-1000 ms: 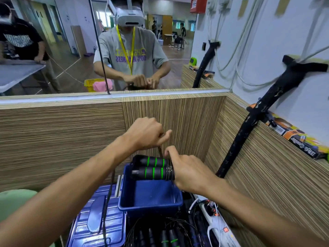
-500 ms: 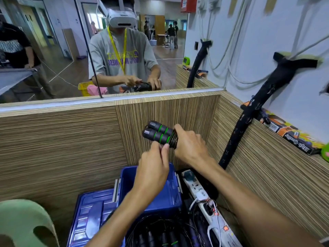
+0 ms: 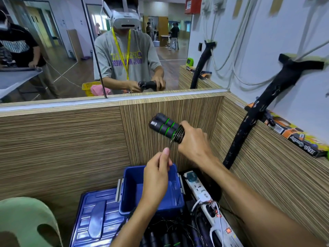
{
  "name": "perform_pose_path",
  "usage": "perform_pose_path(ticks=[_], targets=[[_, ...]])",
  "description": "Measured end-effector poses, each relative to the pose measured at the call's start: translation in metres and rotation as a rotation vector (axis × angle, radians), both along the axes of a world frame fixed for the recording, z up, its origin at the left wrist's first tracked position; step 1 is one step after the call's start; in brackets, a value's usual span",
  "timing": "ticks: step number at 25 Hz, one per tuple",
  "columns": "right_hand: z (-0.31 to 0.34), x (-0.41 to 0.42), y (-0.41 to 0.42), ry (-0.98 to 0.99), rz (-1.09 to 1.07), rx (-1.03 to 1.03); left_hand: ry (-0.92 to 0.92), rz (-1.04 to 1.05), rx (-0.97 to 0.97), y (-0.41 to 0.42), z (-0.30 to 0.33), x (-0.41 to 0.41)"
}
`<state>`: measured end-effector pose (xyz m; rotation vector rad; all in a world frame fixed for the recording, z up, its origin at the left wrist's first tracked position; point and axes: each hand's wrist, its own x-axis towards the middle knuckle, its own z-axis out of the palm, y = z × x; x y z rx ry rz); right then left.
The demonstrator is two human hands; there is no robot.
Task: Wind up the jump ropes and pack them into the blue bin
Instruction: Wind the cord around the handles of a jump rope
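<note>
**Rope wound round paired handles above the blue bin**

A wood-grain partition [image 3: 62, 139] walls in the corner, with a mirror [image 3: 53, 50] above it reflecting the person. At lower left is a pale green chair [image 3: 23, 221]. Beside it a blue lid [image 3: 96, 216] lies flat, and the blue bin [image 3: 131, 189] stands next to it, open; no rope can be seen inside. A white power strip [image 3: 201, 193] runs along the bin's right side, and more black handles and cords [image 3: 170, 236] lie heaped at the bottom edge.

The right hand [image 3: 194, 143] is held up over the bin, its fingers clenched round the two black, green-banded handles [image 3: 163, 126] laid side by side, where coils of thin rope [image 3: 179, 134] already wrap them. The left hand [image 3: 156, 177] is lower, directly above the bin, pinching the free length of rope between thumb and fingers, taut up to the coils.
</note>
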<state>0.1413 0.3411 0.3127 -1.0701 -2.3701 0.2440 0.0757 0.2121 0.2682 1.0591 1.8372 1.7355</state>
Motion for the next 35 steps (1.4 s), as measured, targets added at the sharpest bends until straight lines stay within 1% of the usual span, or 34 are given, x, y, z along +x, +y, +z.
perform_pose_path(ticks=[2,6,8,10,13,14,15,16,17,19,21,22,23,24,25,26,28,31,33,35], targets=[[0.002,0.004,0.004,0.036,-0.003,-0.007,-0.110,-0.041,0.001,-0.003,0.002,0.006],[0.007,0.011,0.010,0.023,-0.023,-0.037,-0.232,-0.208,-0.044,-0.004,0.014,0.004],[0.010,0.013,0.007,0.028,0.014,-0.057,-0.276,-0.235,-0.103,-0.002,0.008,-0.008],[0.011,0.015,-0.002,0.044,0.110,-0.101,-0.254,-0.195,-0.158,0.008,-0.004,-0.026],[0.014,0.021,-0.018,0.078,0.314,-0.141,-0.142,-0.123,-0.157,0.018,-0.016,-0.047],[0.016,0.023,-0.023,0.047,0.413,-0.148,-0.104,-0.121,-0.197,0.021,-0.017,-0.053],[0.017,0.025,-0.028,-0.007,0.510,-0.155,-0.072,-0.111,-0.290,0.022,-0.018,-0.060],[0.017,0.027,-0.034,-0.071,0.580,-0.147,-0.006,-0.092,-0.432,0.023,-0.016,-0.066],[0.016,0.028,-0.038,-0.136,0.614,-0.101,0.113,-0.076,-0.507,0.023,-0.009,-0.074],[0.012,0.035,-0.044,-0.257,0.614,0.026,0.515,-0.157,-0.380,0.031,0.011,-0.089],[0.005,0.042,-0.048,-0.367,0.582,0.075,0.831,-0.271,-0.329,0.039,0.039,-0.091],[0.002,0.043,-0.050,-0.406,0.566,0.087,0.969,-0.304,-0.343,0.041,0.052,-0.088],[-0.001,0.041,-0.052,-0.434,0.541,0.108,1.085,-0.290,-0.355,0.039,0.061,-0.083],[-0.004,0.037,-0.053,-0.447,0.504,0.126,1.176,-0.235,-0.363,0.037,0.071,-0.075],[-0.005,0.032,-0.053,-0.449,0.451,0.129,1.218,-0.162,-0.372,0.033,0.078,-0.068],[-0.006,0.028,-0.051,-0.434,0.383,0.114,1.205,-0.097,-0.370,0.029,0.082,-0.060],[-0.004,0.020,-0.038,-0.339,0.255,0.125,1.117,-0.011,-0.394,0.022,0.089,-0.043],[0.004,0.014,-0.023,-0.248,0.162,0.148,1.025,0.036,-0.404,0.012,0.085,-0.015],[0.011,0.010,-0.020,-0.206,0.126,0.152,0.893,0.107,-0.354,0.004,0.075,-0.004],[0.016,0.006,-0.017,-0.158,0.077,0.143,0.677,0.112,-0.230,-0.002,0.062,-0.002]])
